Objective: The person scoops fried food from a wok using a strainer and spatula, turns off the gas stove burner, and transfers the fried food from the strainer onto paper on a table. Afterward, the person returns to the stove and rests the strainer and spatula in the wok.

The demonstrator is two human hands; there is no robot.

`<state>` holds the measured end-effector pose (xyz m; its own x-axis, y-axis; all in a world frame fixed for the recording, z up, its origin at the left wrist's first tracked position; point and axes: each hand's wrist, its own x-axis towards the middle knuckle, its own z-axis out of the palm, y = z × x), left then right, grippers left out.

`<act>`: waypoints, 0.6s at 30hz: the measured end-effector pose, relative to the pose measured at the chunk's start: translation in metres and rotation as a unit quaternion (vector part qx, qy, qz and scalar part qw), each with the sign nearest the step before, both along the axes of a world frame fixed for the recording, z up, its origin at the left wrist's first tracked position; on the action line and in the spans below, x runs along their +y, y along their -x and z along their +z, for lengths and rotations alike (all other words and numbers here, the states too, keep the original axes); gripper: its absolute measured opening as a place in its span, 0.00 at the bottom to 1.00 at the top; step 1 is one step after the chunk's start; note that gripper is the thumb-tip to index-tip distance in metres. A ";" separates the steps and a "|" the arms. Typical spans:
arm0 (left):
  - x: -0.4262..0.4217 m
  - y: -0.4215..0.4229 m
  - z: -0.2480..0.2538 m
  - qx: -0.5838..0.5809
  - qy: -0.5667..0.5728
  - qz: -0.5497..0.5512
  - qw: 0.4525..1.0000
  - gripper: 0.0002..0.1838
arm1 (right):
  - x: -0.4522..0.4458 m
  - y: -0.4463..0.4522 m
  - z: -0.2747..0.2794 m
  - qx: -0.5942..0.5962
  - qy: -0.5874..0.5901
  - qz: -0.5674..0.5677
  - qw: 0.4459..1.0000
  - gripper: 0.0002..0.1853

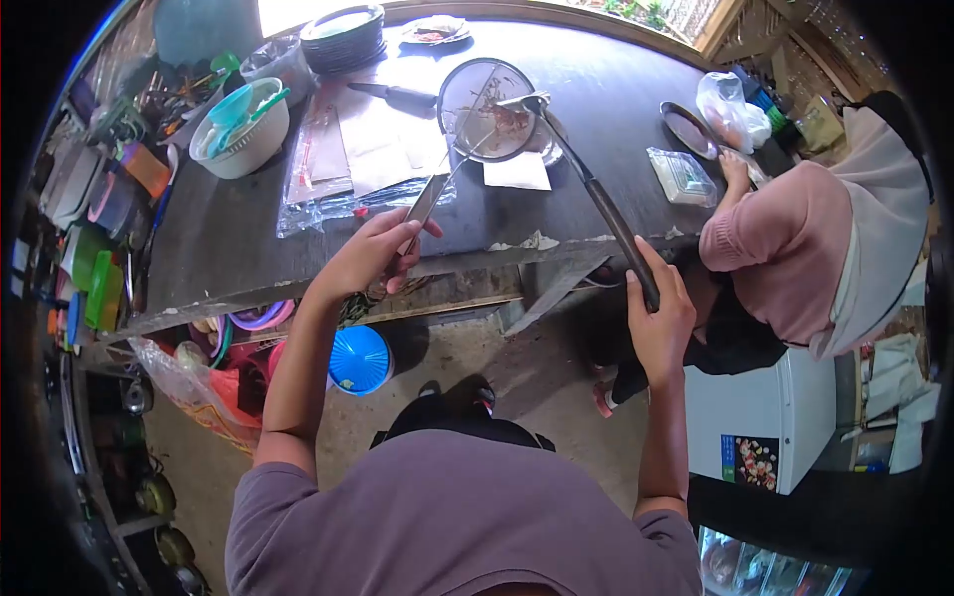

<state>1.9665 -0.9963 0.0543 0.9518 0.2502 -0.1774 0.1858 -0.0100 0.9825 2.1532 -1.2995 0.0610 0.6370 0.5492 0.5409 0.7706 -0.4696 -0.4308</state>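
Observation:
My left hand (373, 253) is closed around the metal handle of a round mesh strainer (475, 84). Brown crumbs and shreds lie in its mesh, which is over the dark table. My right hand (659, 318) grips the dark handle of a long cooking utensil (608, 209). The utensil's metal head is over the strainer's right rim; whether it is a ladle or a spatula I cannot tell. A white paper square (517, 171) sits partly beneath the strainer. To the left, a knife (397, 94) lies on white paper sheets (383, 144) with clear plastic bags.
A white basket (243, 144) with turquoise utensils stands at the table's left, near stacked dark plates (343, 42). At right, another person (795, 214) reaches onto the table beside a dark plate (686, 129) and a clear packet (682, 177). A blue-lidded bucket (360, 360) is below.

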 end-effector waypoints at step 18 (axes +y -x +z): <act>0.007 -0.001 0.015 0.034 -0.023 0.005 0.999 0.18 | 0.004 -0.011 -0.008 -0.032 -0.016 -0.017 0.999 0.24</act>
